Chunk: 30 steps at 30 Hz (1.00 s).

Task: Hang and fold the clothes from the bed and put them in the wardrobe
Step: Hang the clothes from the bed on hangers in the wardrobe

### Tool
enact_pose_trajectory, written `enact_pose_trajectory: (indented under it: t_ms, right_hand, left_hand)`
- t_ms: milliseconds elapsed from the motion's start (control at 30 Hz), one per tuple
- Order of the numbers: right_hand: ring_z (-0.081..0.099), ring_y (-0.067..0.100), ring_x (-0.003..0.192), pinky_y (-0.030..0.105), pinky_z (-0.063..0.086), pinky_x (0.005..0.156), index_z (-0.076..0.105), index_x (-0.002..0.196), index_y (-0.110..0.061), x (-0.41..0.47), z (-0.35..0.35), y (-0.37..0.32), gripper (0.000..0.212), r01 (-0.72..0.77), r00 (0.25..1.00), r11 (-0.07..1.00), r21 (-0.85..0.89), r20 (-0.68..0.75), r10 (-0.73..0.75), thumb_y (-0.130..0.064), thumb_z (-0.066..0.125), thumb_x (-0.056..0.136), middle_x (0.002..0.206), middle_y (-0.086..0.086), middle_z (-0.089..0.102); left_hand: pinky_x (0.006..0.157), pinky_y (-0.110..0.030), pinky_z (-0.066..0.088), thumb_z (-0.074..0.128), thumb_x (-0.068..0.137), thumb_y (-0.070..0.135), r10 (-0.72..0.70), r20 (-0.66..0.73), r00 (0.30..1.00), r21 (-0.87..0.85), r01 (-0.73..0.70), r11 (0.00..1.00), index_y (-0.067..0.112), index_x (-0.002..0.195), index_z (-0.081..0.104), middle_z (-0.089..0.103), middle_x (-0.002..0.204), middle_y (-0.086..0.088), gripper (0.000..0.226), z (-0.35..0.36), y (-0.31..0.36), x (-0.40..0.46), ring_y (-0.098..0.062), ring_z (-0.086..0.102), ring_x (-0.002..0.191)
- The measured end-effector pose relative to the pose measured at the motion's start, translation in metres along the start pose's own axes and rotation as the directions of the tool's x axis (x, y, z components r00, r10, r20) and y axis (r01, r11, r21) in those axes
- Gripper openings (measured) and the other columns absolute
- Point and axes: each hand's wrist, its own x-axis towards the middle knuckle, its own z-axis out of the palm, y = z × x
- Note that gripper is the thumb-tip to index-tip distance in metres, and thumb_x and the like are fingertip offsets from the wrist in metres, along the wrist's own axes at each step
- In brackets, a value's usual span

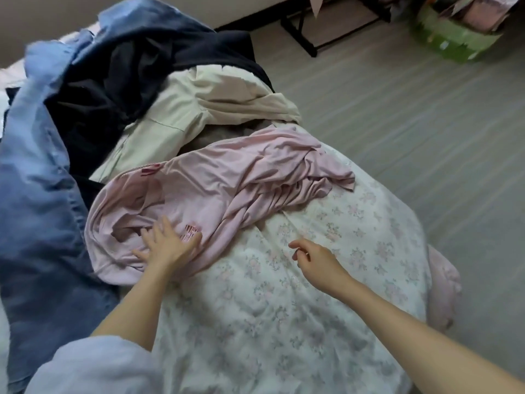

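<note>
A pale striped floor (397,115) fills the right of the frame beside a bed covered in a white quilt printed with small pink flowers (284,294). Down the left edge of the frame hangs a large light-blue denim garment (37,194), blurred at its top. At upper centre lies a heap of dark navy fabric (113,89), and just below it a cream cotton garment (181,109) lies crumpled. Across the middle of the frame sprawls a wrinkled pale pink jersey top with red printed marks (216,183), resting on the quilt and against the cream garment. In the upper right corner sits a green box (451,44), near a black metal frame (306,32) on the floor. At lower centre, the left hand (167,245) presses flat on the pink top, fingers spread wide. The right hand (315,258) hovers over the quilt just beside the top, fingers loosely curled and holding nothing.
</note>
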Motion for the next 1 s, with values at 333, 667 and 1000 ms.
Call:
enact_pose_trajectory:
  t_ms: [333, 667, 1000]
  right_hand:
    - [0.06, 0.018, 0.096, 0.033, 0.05, 0.085, 0.054, 0.125, -0.018, -0.003, 0.002, -0.044, 0.03, 0.078, 0.997, 0.986, 0.15, -0.018, -0.076, -0.025, 0.04, 0.099, 0.107, 0.002, 0.062]
    - [0.055, 0.019, 0.066, 0.027, 0.048, 0.056, 0.057, 0.088, -0.002, -0.064, -0.033, -0.052, 0.018, -0.192, 0.974, 0.801, 0.567, 0.01, 0.226, 0.01, 0.045, 0.083, 0.08, 0.013, 0.057]
    - [0.055, 0.007, 0.042, 0.017, 0.044, 0.045, 0.058, 0.079, -0.007, -0.214, -0.133, 0.076, 0.034, 0.029, 0.849, 0.524, 0.852, -0.297, 0.437, 0.015, 0.032, 0.086, 0.05, -0.002, 0.06]
  left_hand:
    - [0.044, -0.035, 0.039, 0.059, 0.07, 0.009, 0.639, -0.299, 0.708, 0.015, -0.666, 0.745, 0.014, 0.088, 0.049, 0.056, 0.078, -0.01, 0.022, -0.012, 0.026, -0.096, -0.037, 0.058, 0.06]
    - [0.034, -0.023, 0.032, 0.049, 0.078, 0.027, 0.906, -0.322, 0.274, 0.128, -0.936, 0.328, 0.018, 0.084, 0.058, 0.056, 0.064, 0.002, 0.014, -0.024, 0.047, -0.215, -0.021, 0.054, 0.05]
    - [0.081, -0.023, 0.034, 0.053, 0.07, 0.041, 0.987, -0.117, 0.111, 0.186, -0.974, 0.132, 0.03, 0.082, 0.061, 0.061, 0.055, 0.01, 0.018, -0.047, 0.111, -0.29, -0.012, 0.059, 0.054]
